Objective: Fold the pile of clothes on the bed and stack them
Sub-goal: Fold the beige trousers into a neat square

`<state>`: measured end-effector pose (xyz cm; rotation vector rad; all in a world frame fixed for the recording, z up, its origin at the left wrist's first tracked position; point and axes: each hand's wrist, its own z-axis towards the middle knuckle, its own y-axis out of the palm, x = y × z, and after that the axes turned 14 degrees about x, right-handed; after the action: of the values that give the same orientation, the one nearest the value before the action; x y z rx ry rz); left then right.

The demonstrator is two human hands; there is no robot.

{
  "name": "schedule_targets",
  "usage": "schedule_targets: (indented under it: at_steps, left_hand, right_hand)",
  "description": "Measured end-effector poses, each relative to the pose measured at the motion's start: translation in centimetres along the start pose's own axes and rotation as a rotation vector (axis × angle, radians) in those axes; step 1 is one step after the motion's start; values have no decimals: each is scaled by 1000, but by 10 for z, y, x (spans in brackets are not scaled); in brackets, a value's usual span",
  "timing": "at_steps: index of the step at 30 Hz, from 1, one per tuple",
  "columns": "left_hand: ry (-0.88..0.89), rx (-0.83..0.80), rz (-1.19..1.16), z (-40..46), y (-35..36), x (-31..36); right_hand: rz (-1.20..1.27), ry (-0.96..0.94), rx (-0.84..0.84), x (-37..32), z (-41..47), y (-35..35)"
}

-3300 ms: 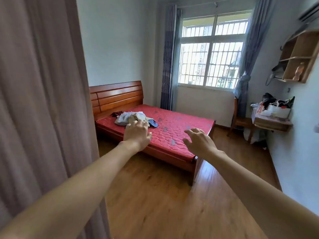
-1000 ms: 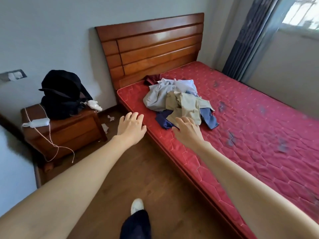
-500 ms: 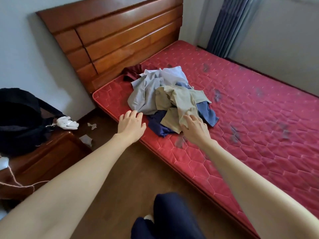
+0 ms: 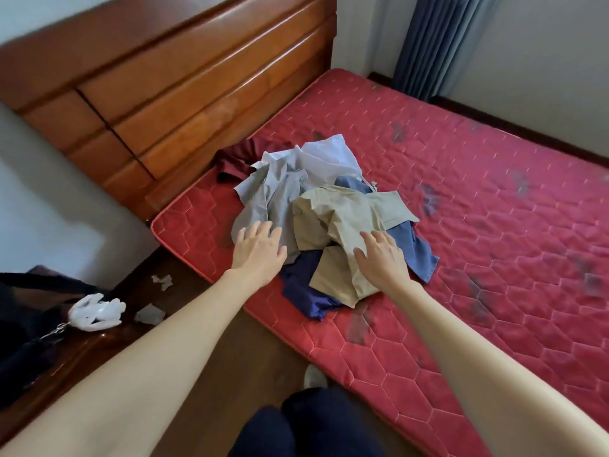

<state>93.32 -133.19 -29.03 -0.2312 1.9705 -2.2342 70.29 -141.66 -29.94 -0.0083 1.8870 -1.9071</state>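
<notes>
A loose pile of clothes lies near the head end of the red quilted mattress [image 4: 461,225]. On top is a beige garment [image 4: 342,222]; a light grey-blue shirt [image 4: 283,186] lies to its left, dark blue pieces [image 4: 306,291] underneath, and a maroon garment [image 4: 239,156] at the back by the headboard. My left hand [image 4: 257,249] reaches over the near left edge of the grey-blue shirt with fingers straight. My right hand [image 4: 382,255] is spread over the beige garment's lower part, fingers straight. Neither hand grips anything.
A wooden headboard [image 4: 184,80] stands behind the pile. To the left is a wooden nightstand [image 4: 82,351] with a black bag [image 4: 19,324] and a white crumpled item [image 4: 95,313]. Paper scraps [image 4: 161,282] lie on the wood floor. My leg [image 4: 313,427] stands close to the bed's edge.
I have walked from the doorway up to the bed. Both hands have moved forward from the mattress edge onto the pile, the right one over the beige garment.
</notes>
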Motion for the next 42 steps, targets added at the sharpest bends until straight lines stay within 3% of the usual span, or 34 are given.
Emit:
schedule_targets:
  at_steps: [10, 19, 25, 36, 39, 42]
  left_hand:
    - [120, -79, 4, 124, 54, -44]
    - [324, -169, -66, 244, 123, -98]
    - [385, -300, -142, 290, 188, -93]
    - [414, -439, -158, 359, 339, -75]
    - [500, -448, -146, 371, 372, -73]
    - [620, -399, -184, 378, 396, -75]
  right_hand:
    - [-27, 64, -42, -20, 104, 43]
    - [-34, 248, -1, -62, 185, 114]
    - [-47, 254, -69, -70, 240, 168]
    - [-68, 244, -219, -23, 317, 300]
    - [-59, 198, -274, -21, 316, 336]
    - [-23, 178, -217, -15, 324, 361]
